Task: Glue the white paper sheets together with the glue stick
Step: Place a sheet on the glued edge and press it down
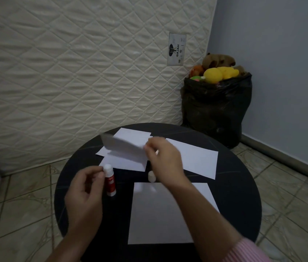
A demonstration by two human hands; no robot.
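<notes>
Left hand (85, 188) grips the glue stick (110, 181) at lower left, fingers curled round it, uncapped. Right hand (163, 157) at centre pinches a lifted paper sheet (124, 148) above the stack. We judge it should land square on the big sheet (160, 214) at lower centre of the tabletop (234, 195): align edges first, then press flat. Cap (151, 176) sits beside.
</notes>
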